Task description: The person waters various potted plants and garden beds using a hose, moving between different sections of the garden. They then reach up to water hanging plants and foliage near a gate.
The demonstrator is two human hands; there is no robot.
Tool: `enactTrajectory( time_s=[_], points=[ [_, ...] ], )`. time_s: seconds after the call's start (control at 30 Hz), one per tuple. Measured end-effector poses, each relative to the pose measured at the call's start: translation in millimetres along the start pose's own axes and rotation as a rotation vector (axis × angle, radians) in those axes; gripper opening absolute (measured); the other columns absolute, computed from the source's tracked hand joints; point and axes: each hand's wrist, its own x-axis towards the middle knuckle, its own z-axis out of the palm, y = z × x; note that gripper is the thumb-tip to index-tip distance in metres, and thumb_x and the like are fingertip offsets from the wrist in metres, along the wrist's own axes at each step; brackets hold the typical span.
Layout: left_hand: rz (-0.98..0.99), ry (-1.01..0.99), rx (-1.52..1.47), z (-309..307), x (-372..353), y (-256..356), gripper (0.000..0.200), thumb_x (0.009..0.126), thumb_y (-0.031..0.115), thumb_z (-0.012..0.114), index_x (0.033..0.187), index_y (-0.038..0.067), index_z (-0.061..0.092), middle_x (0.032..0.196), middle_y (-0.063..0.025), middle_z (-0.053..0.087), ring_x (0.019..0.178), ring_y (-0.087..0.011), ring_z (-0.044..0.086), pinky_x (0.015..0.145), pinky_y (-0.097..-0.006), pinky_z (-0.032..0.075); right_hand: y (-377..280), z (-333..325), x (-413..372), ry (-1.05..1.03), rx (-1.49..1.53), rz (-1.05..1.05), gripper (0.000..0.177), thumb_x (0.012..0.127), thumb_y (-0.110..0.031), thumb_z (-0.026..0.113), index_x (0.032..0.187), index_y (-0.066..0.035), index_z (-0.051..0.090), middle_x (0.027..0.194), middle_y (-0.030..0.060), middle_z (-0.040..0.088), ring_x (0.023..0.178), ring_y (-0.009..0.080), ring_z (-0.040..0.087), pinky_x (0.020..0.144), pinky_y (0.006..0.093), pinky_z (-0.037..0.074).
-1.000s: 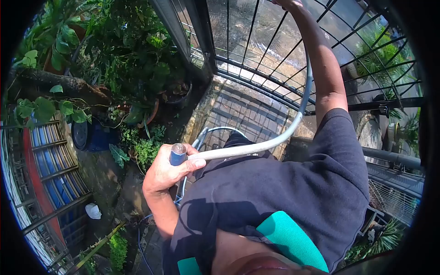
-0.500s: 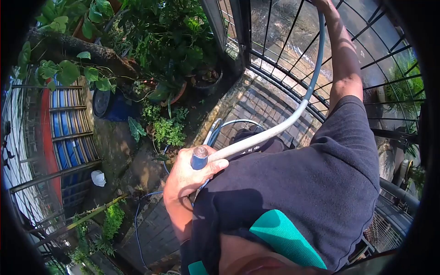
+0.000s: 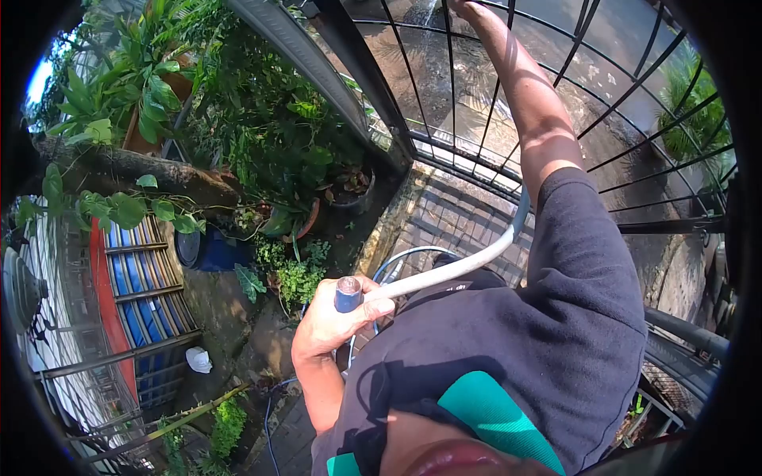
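L hand (image 3: 329, 317) fisted round blue fitting (image 3: 348, 295) of hose (image 3: 444, 274), below gate (image 3: 476, 159). R hand (image 3: 467, 6) up at gate bars; grip can't be told. Step, prob.: feeding hose toward gate. Next calls for slack and a firm L grip.

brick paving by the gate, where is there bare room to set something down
The brick paving is bare between the gate's bottom rail and the hose in the left hand. The dirt between the blue pot and the white bag is also open. Crowded: potted plants by the gate post.
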Motion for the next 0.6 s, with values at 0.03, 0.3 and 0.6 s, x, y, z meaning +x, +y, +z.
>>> enactTrajectory(
  time_s=[0.03,0.3,0.6],
  points=[
    [-0.01,-0.008,-0.001,2,2,3,0.031,0.074,0.027,0.079,0.082,0.0,0.068,0.069,-0.0027,0.064,0.059,-0.0082,0.056,0.053,-0.023,0.044,1,2,3,0.002,0.002,0.003,0.024,0.08,-0.019,0.052,0.097,-0.009,0.066,0.081,0.01,0.06,0.068,0.0217,0.054,0.058,0.0331,0.041],
    [-0.064,-0.023,-0.036,8,20,8,0.028,0.073,0.021,0.08,0.085,-0.001,0.068,0.069,-0.001,0.063,0.058,-0.0059,0.053,0.052,-0.0212,0.041,-1,9,9,0.021,0.012,0.016,0.025,0.081,-0.019,0.053,0.1,-0.01,0.066,0.089,0.012,0.061,0.078,0.0248,0.056,0.067,0.0352,0.043],
    [-0.045,-0.051,-0.014,23,34,8,0.028,0.074,0.021,0.079,0.086,-0.002,0.068,0.071,-0.002,0.064,0.061,-0.0069,0.055,0.055,-0.0226,0.043,-3,12,7,0.023,0.019,0.014,0.027,0.082,-0.02,0.053,0.104,-0.011,0.066,0.098,0.0142,0.062,0.089,0.0282,0.058,0.077,0.0374,0.045]
  ],
)
